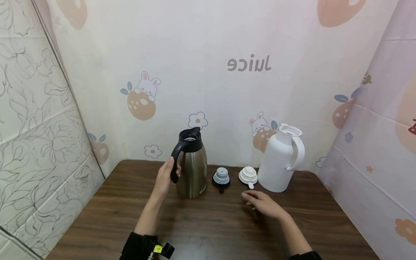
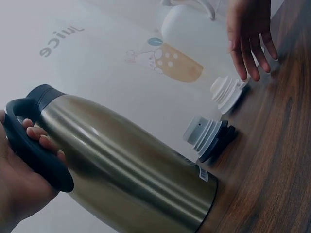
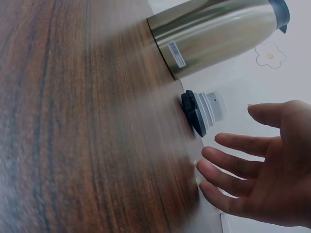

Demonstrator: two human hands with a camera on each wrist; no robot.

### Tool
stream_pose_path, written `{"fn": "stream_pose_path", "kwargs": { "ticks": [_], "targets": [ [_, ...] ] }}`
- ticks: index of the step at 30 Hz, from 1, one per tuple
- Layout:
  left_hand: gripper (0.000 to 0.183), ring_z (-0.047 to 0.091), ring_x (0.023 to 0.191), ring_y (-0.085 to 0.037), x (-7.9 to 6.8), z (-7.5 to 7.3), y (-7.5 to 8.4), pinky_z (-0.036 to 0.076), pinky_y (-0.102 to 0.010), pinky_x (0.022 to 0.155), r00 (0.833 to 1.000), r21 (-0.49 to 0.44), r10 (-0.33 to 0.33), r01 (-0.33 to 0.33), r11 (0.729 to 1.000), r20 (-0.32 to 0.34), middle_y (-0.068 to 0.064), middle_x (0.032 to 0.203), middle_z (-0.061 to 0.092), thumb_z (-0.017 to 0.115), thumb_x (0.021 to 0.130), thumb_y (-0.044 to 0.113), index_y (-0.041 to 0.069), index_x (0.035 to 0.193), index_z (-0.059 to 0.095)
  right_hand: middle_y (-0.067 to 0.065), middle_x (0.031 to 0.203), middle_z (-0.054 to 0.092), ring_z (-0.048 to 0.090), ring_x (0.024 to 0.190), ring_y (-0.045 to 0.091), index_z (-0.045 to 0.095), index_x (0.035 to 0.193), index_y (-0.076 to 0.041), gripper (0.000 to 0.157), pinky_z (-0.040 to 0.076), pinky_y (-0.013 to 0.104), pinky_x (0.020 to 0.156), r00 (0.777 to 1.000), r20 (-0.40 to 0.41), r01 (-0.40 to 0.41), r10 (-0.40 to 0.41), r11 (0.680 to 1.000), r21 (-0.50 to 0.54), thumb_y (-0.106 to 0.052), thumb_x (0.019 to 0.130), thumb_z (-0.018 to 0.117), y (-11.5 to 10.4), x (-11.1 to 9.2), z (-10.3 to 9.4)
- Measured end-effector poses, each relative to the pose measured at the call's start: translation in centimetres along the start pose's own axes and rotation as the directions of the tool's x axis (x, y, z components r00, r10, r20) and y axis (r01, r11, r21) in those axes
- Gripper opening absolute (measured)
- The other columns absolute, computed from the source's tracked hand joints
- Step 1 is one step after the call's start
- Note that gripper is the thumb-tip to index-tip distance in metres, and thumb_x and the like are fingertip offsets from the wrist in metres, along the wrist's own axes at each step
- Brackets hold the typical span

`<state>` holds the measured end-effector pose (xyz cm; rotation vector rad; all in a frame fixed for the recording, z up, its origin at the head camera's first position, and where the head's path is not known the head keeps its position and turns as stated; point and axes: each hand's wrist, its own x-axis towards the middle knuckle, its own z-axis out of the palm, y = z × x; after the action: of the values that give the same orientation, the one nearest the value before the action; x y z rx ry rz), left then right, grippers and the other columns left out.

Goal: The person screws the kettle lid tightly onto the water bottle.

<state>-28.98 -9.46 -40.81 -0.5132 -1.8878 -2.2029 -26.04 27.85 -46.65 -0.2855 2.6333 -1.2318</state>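
Note:
My left hand point(image 1: 163, 177) grips the black handle point(image 2: 36, 158) of a brushed-steel thermos jug point(image 1: 194, 169), fingers curled round it. The jug stands upright on the table with its mouth uncovered. To its right lies a grey stopper point(image 1: 221, 176) with a black top, turned upside down. Beside that is a white stopper point(image 1: 248, 174), also inverted, with a small tab pointing towards me. My right hand point(image 1: 264, 204) hovers just in front of the white stopper, fingers loosely extended and holding nothing. In the right wrist view, a gap separates its fingers point(image 3: 238, 167) from the grey stopper.
A white thermos jug point(image 1: 275, 164) stands at the back right, its mouth uncovered and its handle to the right. Behind the dark wooden table point(image 1: 201, 231) hangs a printed curtain point(image 1: 208, 90). More patterned cloth point(image 1: 35, 119) hangs at the left side.

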Motion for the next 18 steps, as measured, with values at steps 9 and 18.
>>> {"fn": "stream_pose_path", "kwargs": {
  "ticks": [9,18],
  "targets": [
    [0.053,0.046,0.062,-0.017,-0.4,-0.17,0.71,0.037,-0.023,0.056,0.999,-0.03,-0.034,0.034,0.999,-0.015,-0.006,0.067,0.046,0.03,0.109,0.04,-0.003,0.084,0.047,0.021,0.127,0.062,0.064,0.103,0.028,0.054,0.138,-0.001,0.058,0.056,0.047,0.081,1.0,-0.011,-0.019,0.019,1.0,0.01,-0.046,0.102,0.048,-0.25,0.11,-0.11],
    [0.055,0.039,0.051,-0.015,-0.51,-0.58,0.76,0.028,-0.026,0.049,0.999,-0.106,-0.049,0.05,0.993,0.009,-0.001,0.058,0.041,0.032,0.108,0.042,0.002,0.073,0.045,0.02,0.13,0.06,0.063,0.106,0.03,0.052,0.139,-0.001,0.059,0.056,0.048,0.083,1.0,-0.015,-0.012,0.012,0.999,0.034,-0.046,0.102,0.047,-0.26,0.03,-0.2]
  ]
}}
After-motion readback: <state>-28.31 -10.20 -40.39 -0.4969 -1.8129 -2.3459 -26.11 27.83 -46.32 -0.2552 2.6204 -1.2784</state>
